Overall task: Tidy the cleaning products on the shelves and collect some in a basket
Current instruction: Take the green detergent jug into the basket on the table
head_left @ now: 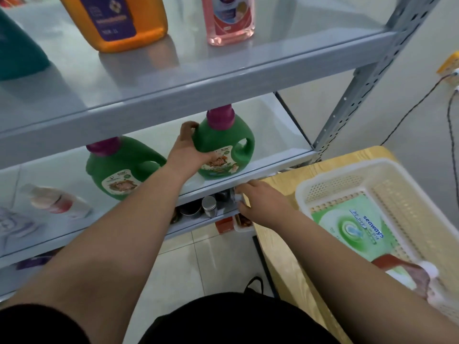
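A green detergent bottle [224, 147] with a purple cap stands near the front right of the middle shelf [280, 160]. My left hand [187, 148] grips its left side, thumb across the label. My right hand [258, 203] is lower, its fingers reaching to that shelf's front edge with nothing clearly held. A second green bottle [121, 167] stands to the left. The white plastic basket [330, 180] sits on a wooden table [283, 249] at the right. It holds a green wipes pack [352, 232] and a red-and-white item [407, 274].
The upper shelf [223, 70] carries an orange bottle [119, 21], a pink bottle [228, 18] and a teal container [17, 50]. A white tube [57, 199] and a purple pouch [12, 222] lie at the middle shelf's left. Metal tins [208, 206] sit below. Cables [449, 120] hang at right.
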`<state>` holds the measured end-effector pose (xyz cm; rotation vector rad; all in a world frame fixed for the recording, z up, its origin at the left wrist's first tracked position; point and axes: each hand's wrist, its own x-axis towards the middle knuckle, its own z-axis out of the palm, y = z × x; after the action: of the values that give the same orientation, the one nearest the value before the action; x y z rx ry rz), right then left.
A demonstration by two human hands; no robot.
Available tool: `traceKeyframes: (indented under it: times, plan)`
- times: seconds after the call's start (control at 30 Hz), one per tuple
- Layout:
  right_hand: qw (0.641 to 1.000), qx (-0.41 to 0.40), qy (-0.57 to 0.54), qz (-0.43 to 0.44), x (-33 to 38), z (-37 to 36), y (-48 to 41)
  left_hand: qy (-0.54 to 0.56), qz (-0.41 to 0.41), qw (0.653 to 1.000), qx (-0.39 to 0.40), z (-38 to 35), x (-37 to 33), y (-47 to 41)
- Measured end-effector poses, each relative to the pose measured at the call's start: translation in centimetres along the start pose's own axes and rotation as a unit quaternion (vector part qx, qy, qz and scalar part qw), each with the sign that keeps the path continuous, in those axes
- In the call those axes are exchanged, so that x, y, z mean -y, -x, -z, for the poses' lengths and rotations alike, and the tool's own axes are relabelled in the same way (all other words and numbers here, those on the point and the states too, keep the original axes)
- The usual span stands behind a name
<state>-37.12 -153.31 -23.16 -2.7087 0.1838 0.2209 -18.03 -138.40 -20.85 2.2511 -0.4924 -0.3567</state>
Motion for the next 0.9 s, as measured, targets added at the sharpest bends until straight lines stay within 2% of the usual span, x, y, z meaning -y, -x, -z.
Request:
traceKeyframes:
  times: [0.13, 0.27, 0.37, 0.47, 0.57, 0.6, 0.67, 0.7, 0.8, 0.9]
  plan:
    - [1.000, -0.002, -0.019, -0.012, -1.1, -0.1, 0.2, 0.003, -0.012, 1.000, -0.015, -0.6, 0.0, 1.0]
    - [0.997, -0.038, -0.055, -0.043, -1.1, -1.1, 1.2, 0.047, -0.037, 0.998, -0.012, 0.2, 0.1, 4.2]
    - [0.977, -0.092, -0.154, -0.118, -0.5, -2.2, 2.4, 0.116, -0.023, 0.993, 0.019, 1.7, 0.9, 7.9]
    - [0.899, -0.123, -0.376, -0.186, 1.1, -2.5, 4.2, 0.213, 0.032, 0.976, 0.037, 3.5, 2.2, 11.2]
    - [0.781, -0.056, -0.602, -0.155, 3.9, -3.3, 5.9, 0.292, 0.083, 0.952, 0.049, 4.7, 3.9, 13.3]
    - [0.731, -0.045, -0.665, -0.147, 4.6, -3.7, 6.2, 0.317, 0.097, 0.942, 0.055, 4.7, 4.1, 13.7]
    - [0.661, -0.044, -0.734, -0.151, 6.2, -4.7, 6.8, 0.355, 0.121, 0.924, 0.069, 4.7, 4.5, 14.5]
    - [0.645, -0.054, -0.746, -0.158, 7.4, -5.2, 7.2, 0.367, 0.122, 0.920, 0.072, 5.2, 4.9, 15.1]
    - [0.630, -0.098, -0.751, -0.171, 10.0, -6.8, 8.3, 0.346, 0.119, 0.928, 0.068, 6.6, 6.1, 16.8]
    - [0.644, -0.143, -0.729, -0.185, 12.1, -7.9, 9.6, 0.311, 0.083, 0.945, 0.059, 7.2, 7.6, 19.1]
